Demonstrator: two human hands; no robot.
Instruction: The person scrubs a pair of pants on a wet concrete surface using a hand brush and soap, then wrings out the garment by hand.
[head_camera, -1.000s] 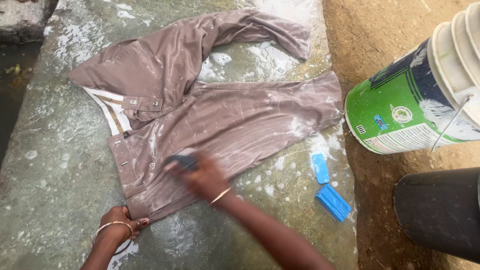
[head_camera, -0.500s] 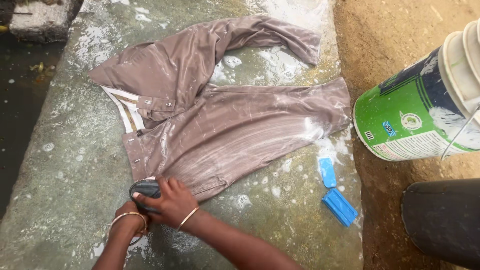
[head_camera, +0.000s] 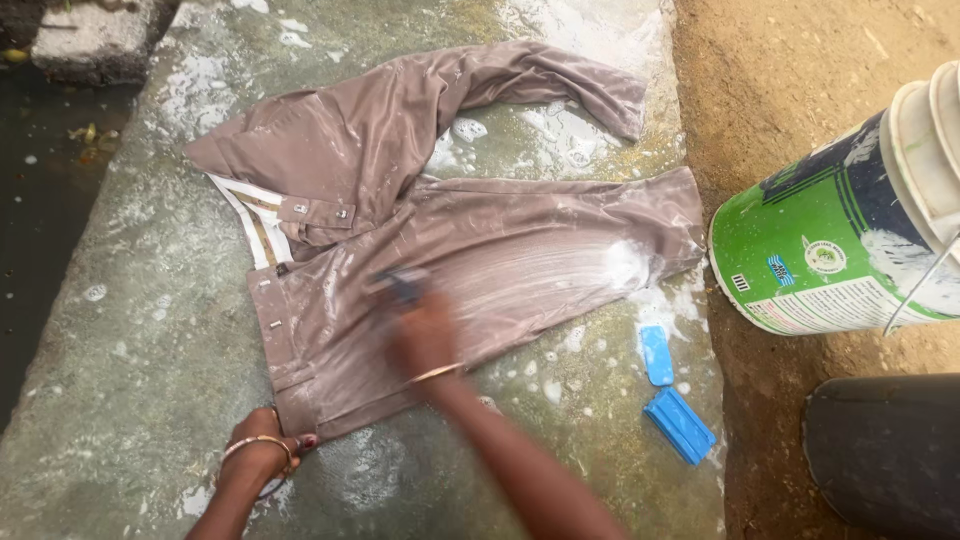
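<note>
Item: wet brown trousers (head_camera: 470, 250), spread flat on a soapy stone slab (head_camera: 130, 330) that served as the table. All places below are given relative to the trousers.

- Trousers: waistband toward the near left, both legs running off to the right; upper leg bent back on itself, lower leg lying straight. Cloth streaked with white suds, thickest near the hem of the lower leg.
- Right hand (head_camera: 425, 335): lay on the lower leg, just right of the waistband, closed around a dark scrubbing brush (head_camera: 400, 285). Both were motion-blurred; the brush pressed against the cloth. A thin bangle sat on the wrist.
- Left hand (head_camera: 265, 450): at the near left corner, fingers closed on the waistband edge, pinning it to the slab. Bangles on the wrist.
- Blue soap bar (head_camera: 656, 354): on the slab just below the hem of the lower leg, apart from the cloth.
- Blue ridged soap case (head_camera: 680, 425): just below and right of the soap bar, further from the trousers.
- Green and white plastic bucket (head_camera: 840, 240): tipped on bare earth to the right of the trousers, close to the lower hem, with a wire handle.
- Dark tub (head_camera: 885, 450): on the earth at the far lower right, well apart from the trousers.
- Dark standing water (head_camera: 40, 200): beyond the slab's left edge.
</note>
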